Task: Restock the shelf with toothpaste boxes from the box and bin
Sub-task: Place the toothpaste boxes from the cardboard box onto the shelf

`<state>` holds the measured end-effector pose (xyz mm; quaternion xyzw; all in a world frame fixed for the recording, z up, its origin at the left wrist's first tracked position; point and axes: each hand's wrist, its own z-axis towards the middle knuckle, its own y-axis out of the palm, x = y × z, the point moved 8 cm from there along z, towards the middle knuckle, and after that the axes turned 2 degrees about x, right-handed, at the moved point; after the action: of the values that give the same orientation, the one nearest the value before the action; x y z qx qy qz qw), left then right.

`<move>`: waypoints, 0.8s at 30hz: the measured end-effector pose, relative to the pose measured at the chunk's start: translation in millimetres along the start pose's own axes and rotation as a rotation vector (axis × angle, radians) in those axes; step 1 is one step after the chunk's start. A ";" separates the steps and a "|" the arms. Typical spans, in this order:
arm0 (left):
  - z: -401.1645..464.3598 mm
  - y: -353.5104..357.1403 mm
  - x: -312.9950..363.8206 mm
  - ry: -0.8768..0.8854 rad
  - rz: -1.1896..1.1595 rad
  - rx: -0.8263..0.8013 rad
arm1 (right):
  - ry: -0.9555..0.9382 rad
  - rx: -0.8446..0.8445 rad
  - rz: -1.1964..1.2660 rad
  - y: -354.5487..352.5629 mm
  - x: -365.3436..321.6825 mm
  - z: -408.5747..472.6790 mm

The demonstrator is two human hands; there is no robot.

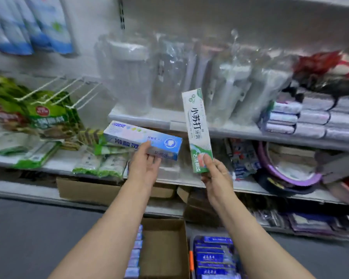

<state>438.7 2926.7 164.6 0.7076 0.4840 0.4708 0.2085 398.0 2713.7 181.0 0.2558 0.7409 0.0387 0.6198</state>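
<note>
We hold two toothpaste boxes up in front of the shelves; our left hand [144, 166] grips the blue box [143, 138] from below, thumb on its front face, fingers curled under the right end; that box lies roughly level, tilted a bit, left end out over the green packs; our right hand [216, 174] pinches the green and white box [197, 127] at its bottom end, thumb on the front, fingers behind; this box stands nearly upright, top leaning slightly left, crossing in front of the upper shelf [240, 129] edge.

Both boxes are in the air, not touching any shelf, apart from each other w/ a gap between them; the blue one sits left of & lower than the green one's top.

Below, on the floor: a cardboard box [165, 248] betw. our forearms, mostly bare inside, w/ a row of light blue toothpaste boxes [136, 252] along its left wall; just to its right a bin [190, 260] packed w/ dark blue boxes [214, 256].

Upper shelf: clear-wrapped plastic containers [129, 77] at the back, folded towels [314, 115] stacked to the right; lower shelf [169, 178]: green packs [101, 164] left, purple basins [290, 170] right; more green bags [34, 109] hang on white hooks far left; frame is blurry so print on most goods can't be read.
</note>
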 end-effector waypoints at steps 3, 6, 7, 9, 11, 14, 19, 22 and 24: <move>-26.6 67.1 17.9 0.030 -0.003 -0.140 | -0.123 0.018 0.019 10.3 -69.5 -6.6; -55.1 127.7 33.8 0.080 -0.013 -0.244 | -0.213 0.015 0.057 17.4 -127.8 -13.6; -64.9 146.1 36.8 0.082 -0.013 -0.275 | -0.242 0.013 0.061 18.7 -145.9 -15.6; -82.7 178.0 40.8 0.082 0.007 -0.338 | -0.300 0.005 0.074 20.6 -180.5 -21.3; -97.2 206.0 42.1 0.090 0.030 -0.404 | -0.347 0.003 0.090 19.8 -211.8 -25.0; -114.1 240.5 40.1 0.099 0.027 -0.479 | -0.399 0.013 0.118 14.5 -252.7 -26.9; -135.7 294.7 31.2 0.089 -0.004 -0.565 | -0.476 0.042 0.143 1.9 -313.0 -14.8; -142.1 324.5 20.7 0.105 -0.001 -0.580 | -0.502 0.024 0.160 -7.8 -345.4 -0.4; -142.3 345.7 12.7 0.121 -0.020 -0.596 | -0.513 0.004 0.164 -13.8 -365.6 10.4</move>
<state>485.2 2761.3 496.9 0.5811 0.3427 0.6314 0.3823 440.1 2542.9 501.9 0.3176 0.5368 0.0210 0.7814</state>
